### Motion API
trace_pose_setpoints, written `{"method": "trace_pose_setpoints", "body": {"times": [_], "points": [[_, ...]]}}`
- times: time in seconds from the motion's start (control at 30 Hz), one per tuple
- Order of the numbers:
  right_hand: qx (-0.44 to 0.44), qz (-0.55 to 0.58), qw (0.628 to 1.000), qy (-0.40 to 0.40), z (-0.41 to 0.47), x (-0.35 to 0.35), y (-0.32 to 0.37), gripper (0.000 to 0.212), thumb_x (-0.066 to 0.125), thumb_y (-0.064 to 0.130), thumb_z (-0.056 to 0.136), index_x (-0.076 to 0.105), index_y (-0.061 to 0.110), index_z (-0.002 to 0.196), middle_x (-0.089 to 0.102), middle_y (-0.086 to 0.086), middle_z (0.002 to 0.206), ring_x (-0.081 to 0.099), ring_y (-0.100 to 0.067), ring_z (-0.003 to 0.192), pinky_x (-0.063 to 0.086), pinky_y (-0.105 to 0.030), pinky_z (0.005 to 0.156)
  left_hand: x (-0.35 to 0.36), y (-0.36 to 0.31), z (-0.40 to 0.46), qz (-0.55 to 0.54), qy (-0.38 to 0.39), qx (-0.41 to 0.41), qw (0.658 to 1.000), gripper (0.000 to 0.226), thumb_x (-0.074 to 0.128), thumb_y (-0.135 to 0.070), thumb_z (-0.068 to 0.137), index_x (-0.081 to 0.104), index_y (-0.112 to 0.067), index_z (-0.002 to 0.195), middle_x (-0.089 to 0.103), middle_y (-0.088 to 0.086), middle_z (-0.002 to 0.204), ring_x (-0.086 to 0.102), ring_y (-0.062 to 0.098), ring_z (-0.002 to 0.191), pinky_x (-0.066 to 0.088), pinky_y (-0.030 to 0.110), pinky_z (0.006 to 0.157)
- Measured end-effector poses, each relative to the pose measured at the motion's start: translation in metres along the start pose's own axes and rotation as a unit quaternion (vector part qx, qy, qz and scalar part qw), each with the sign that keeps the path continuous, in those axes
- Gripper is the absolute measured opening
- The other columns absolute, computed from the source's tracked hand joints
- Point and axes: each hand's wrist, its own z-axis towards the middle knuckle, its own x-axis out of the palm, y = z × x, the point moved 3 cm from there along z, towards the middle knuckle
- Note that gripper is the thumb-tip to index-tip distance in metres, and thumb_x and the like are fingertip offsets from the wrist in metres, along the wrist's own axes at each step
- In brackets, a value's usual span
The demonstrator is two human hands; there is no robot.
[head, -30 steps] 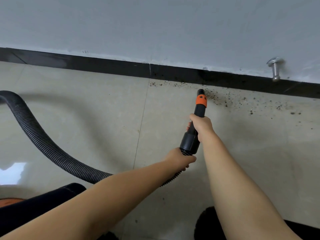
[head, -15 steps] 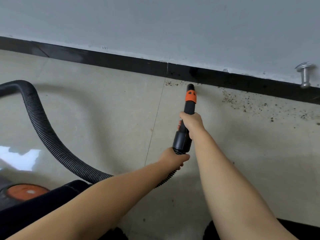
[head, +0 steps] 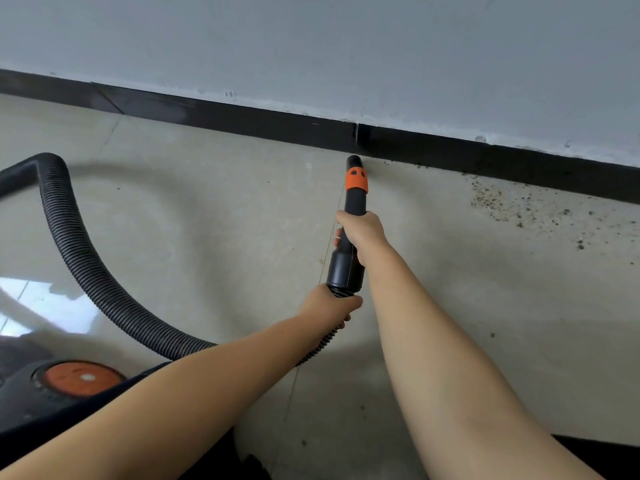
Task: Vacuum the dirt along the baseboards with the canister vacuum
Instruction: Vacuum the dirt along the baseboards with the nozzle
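I look down on a pale tiled floor (head: 207,230) that meets a grey wall (head: 311,46) along a black baseboard (head: 242,116) running from upper left down to the right. At lower left sits the dark body of the canister vacuum (head: 41,393), with a round orange cap on top, partly hidden behind my left forearm. From it a black ribbed hose (head: 79,258) arches up at the left edge, bends over, sweeps down across the floor and passes under my left arm to reach the nozzle (head: 351,237). The nozzle is black with an orange collar near its tip, and it points away from me with its tip at the foot of the baseboard, just by a joint between two baseboard pieces. My right hand (head: 362,233) grips the nozzle around its middle, fingers wrapped round it. My left hand (head: 329,306) holds the hose right where it joins the nozzle's wide rear end, fingers curled round the ribs. To the right, well apart from the tip, a scatter of dirt (head: 519,206) lies along the baseboard.
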Motion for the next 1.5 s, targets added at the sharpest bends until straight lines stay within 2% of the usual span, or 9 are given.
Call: {"method": "trace_pose_setpoints", "body": {"times": [0.23, 0.37, 0.57, 1.13, 1.23, 1.37, 1.5], "points": [[0.001, 0.044, 0.995, -0.094, 0.002, -0.066, 0.000, 0.011, 0.054, 0.007, 0.085, 0.046, 0.008, 0.092, 0.050, -0.007, 0.063, 0.047, -0.019, 0.046, 0.044, -0.026, 0.047, 0.042, -0.023, 0.002, 0.056, 0.078, 0.016, 0.995, 0.023, 0.063, -0.018, 0.082, 0.051, -0.016, 0.103, 0.057, 0.002, 0.070, 0.053, 0.015, 0.060, 0.050, 0.029, 0.070], [0.014, 0.062, 0.989, -0.130, 0.000, -0.103, -0.001, 0.014, 0.055, 0.007, 0.086, 0.047, 0.007, 0.096, 0.050, -0.006, 0.063, 0.046, -0.018, 0.047, 0.044, -0.026, 0.046, 0.069, -0.034, 0.001, 0.071, 0.107, 0.022, 0.992, 0.022, 0.062, -0.019, 0.082, 0.051, -0.016, 0.101, 0.057, 0.001, 0.068, 0.052, 0.014, 0.057, 0.046, 0.024, 0.063], [0.013, 0.070, 0.988, -0.134, 0.003, -0.121, 0.007, 0.016, 0.055, 0.005, 0.084, 0.047, 0.006, 0.099, 0.050, -0.006, 0.064, 0.047, -0.017, 0.048, 0.044, -0.026, 0.047, 0.084, -0.043, 0.002, 0.052, 0.116, 0.016, 0.992, 0.022, 0.061, -0.020, 0.082, 0.052, -0.015, 0.102, 0.057, 0.001, 0.068, 0.052, 0.013, 0.055, 0.044, 0.022, 0.058], [-0.011, -0.054, 0.998, 0.036, 0.018, 0.020, 0.012, 0.020, 0.055, 0.005, 0.085, 0.047, 0.007, 0.102, 0.051, -0.006, 0.065, 0.049, -0.018, 0.048, 0.045, -0.025, 0.047, -0.003, -0.007, 0.001, -0.072, -0.036, -0.011, 0.997, 0.013, 0.062, -0.020, 0.083, 0.054, -0.018, 0.093, 0.057, 0.003, 0.071, 0.052, 0.016, 0.060, 0.049, 0.029, 0.069], [-0.019, -0.069, 0.996, 0.053, 0.024, 0.036, 0.018, 0.019, 0.055, 0.005, 0.083, 0.049, 0.006, 0.102, 0.051, -0.006, 0.065, 0.049, -0.018, 0.048, 0.045, -0.025, 0.047, -0.017, -0.010, 0.005, -0.086, -0.045, -0.011, 0.995, 0.016, 0.063, -0.020, 0.084, 0.054, -0.017, 0.097, 0.057, 0.002, 0.071, 0.052, 0.015, 0.060, 0.047, 0.026, 0.065], [-0.018, -0.090, 0.994, 0.063, 0.029, 0.046, 0.027, 0.018, 0.055, 0.005, 0.084, 0.048, 0.006, 0.101, 0.051, -0.007, 0.064, 0.048, -0.018, 0.046, 0.044, -0.023, 0.046, -0.024, -0.018, 0.007, -0.100, -0.044, -0.019, 0.994, 0.019, 0.064, -0.022, 0.084, 0.053, -0.018, 0.098, 0.058, 0.002, 0.071, 0.053, 0.016, 0.061, 0.047, 0.028, 0.068], [-0.008, -0.133, 0.987, 0.094, 0.017, 0.058, 0.019, 0.017, 0.054, 0.004, 0.084, 0.048, 0.006, 0.100, 0.051, -0.007, 0.064, 0.048, -0.018, 0.047, 0.044, -0.024, 0.046, -0.023, -0.010, -0.004, -0.119, -0.055, -0.040, 0.991, 0.014, 0.064, -0.021, 0.084, 0.051, -0.021, 0.091, 0.057, 0.002, 0.070, 0.052, 0.016, 0.059, 0.047, 0.027, 0.066]]}}
